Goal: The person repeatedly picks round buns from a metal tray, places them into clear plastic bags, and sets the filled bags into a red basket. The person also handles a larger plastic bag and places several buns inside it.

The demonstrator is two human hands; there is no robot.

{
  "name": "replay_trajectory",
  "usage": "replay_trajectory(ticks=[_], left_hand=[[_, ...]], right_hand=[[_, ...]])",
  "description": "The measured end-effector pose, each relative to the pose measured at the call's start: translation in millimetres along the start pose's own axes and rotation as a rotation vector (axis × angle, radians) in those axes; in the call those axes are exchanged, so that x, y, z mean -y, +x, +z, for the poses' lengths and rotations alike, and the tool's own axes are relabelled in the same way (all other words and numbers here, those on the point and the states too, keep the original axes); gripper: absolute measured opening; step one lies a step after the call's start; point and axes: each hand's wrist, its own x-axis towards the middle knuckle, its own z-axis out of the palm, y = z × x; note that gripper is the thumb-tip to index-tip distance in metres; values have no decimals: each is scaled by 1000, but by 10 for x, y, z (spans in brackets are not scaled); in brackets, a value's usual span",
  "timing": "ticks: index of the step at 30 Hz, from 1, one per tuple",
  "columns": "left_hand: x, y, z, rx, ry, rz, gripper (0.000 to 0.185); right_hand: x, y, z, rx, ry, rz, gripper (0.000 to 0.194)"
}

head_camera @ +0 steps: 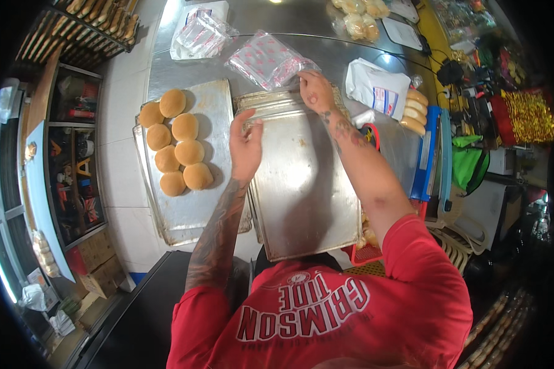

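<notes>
My right hand (315, 90) reaches over the far edge of the stacked metal baking trays, its fingertips at the near corner of a pile of clear plastic bags with pink print (272, 60); whether they grip the film cannot be told. My left hand (246, 145) is held above the left edge of the top baking tray (300, 184), fingers apart and holding nothing. That tray's surface is bare and shiny. To its left, several round browned buns (189, 152) rest in two rows on another metal tray (217, 110).
A white bag (378, 87) lies against elongated buns (414, 112) at the right. More plastic bags (201, 34) are at the back left, and bagged buns (358, 20) at the back. Blue crates (427, 157) and a red basket (367, 253) flank the right side. Scissors with red handles (373, 134) lie near my right forearm.
</notes>
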Motion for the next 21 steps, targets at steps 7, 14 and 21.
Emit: replay_trajectory(ticks=[7, 14, 21], left_hand=[[296, 799, 513, -2, 418, 400, 37], [679, 1499, 900, 7, 882, 419, 49], [1007, 1880, 1011, -15, 1207, 293, 61]], right_hand=[[-233, 436, 319, 403, -275, -317, 22], [-127, 523, 127, 356, -146, -3, 14], [235, 194, -475, 357, 178, 114, 26]])
